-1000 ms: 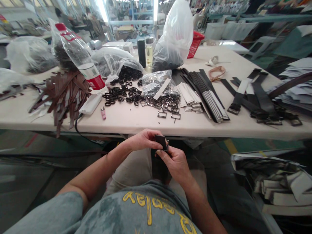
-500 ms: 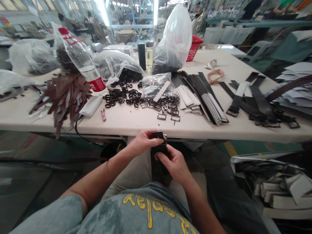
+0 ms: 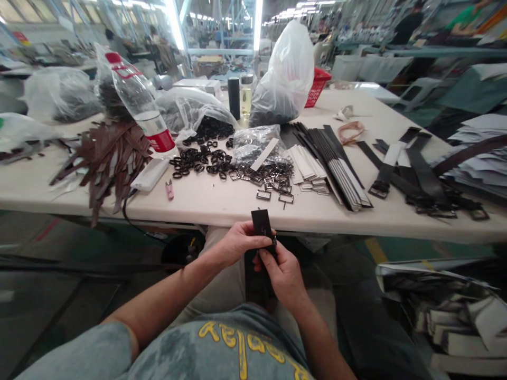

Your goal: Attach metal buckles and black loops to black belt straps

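Over my lap, just below the table's front edge, both hands grip a short black strap (image 3: 262, 223) that sticks up between them. My left hand (image 3: 236, 244) pinches it from the left, fingers closed on its lower part. From below, my right hand (image 3: 282, 270) closes on the strap's bottom end. On the table (image 3: 222, 203) ahead lie several metal buckles (image 3: 273, 179), a heap of black rings (image 3: 200, 156) and a row of black and white strips (image 3: 330, 158).
Brown leather pieces (image 3: 106, 155), a plastic bottle (image 3: 140, 105) and a white power bank (image 3: 149, 174) lie left. Clear bags (image 3: 285, 74) and a red basket (image 3: 317, 84) stand behind. Buckled black belts (image 3: 415, 174) lie right. Stacked strips (image 3: 455, 316) sit low right.
The strap's end has risen and now stands upright above my fingers. Both hands stay closed on it and have shifted slightly lower in view.
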Available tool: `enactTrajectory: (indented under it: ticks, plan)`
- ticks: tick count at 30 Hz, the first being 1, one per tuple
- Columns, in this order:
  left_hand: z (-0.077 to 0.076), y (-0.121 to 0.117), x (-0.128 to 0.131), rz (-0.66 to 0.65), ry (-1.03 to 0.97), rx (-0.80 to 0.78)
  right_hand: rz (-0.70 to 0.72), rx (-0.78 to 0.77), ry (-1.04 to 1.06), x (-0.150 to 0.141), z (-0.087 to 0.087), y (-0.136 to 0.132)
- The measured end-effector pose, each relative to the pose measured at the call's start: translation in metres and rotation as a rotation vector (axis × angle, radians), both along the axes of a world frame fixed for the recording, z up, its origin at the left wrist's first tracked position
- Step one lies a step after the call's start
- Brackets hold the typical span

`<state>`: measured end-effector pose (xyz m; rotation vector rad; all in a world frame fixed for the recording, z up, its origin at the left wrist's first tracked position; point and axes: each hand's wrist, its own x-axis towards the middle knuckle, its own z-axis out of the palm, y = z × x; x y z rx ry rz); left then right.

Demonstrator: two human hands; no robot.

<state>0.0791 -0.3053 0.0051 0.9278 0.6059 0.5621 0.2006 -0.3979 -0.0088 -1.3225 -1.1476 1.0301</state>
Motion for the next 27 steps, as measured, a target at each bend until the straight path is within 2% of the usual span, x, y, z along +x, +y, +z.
enactTrajectory:
  ticks: [5,10,13,16,19,23,27]
  plan:
    - [-0.002,-0.002,0.002,0.030,-0.017,-0.029,-0.013,-0.018,0.013,0.001,-0.004,-0.001]
    - [-0.001,-0.004,0.000,0.003,-0.002,-0.031,-0.026,-0.032,0.037,-0.001,-0.002,-0.001]
    - [-0.004,-0.006,0.002,0.041,0.004,-0.009,-0.045,-0.031,0.044,-0.002,-0.001,-0.001]
    - [-0.003,-0.010,0.006,0.099,0.048,0.076,-0.096,-0.028,0.045,-0.004,-0.002,-0.001]
    - [0.004,-0.013,0.006,0.122,0.101,0.284,-0.149,-0.029,0.075,-0.005,-0.002,-0.002]
    - [0.017,-0.012,-0.004,-0.038,0.050,0.463,-0.152,-0.005,0.103,-0.003,0.004,-0.005]
    - [0.024,-0.005,-0.013,-0.122,-0.062,0.423,-0.136,0.030,0.039,-0.001,0.008,-0.007]
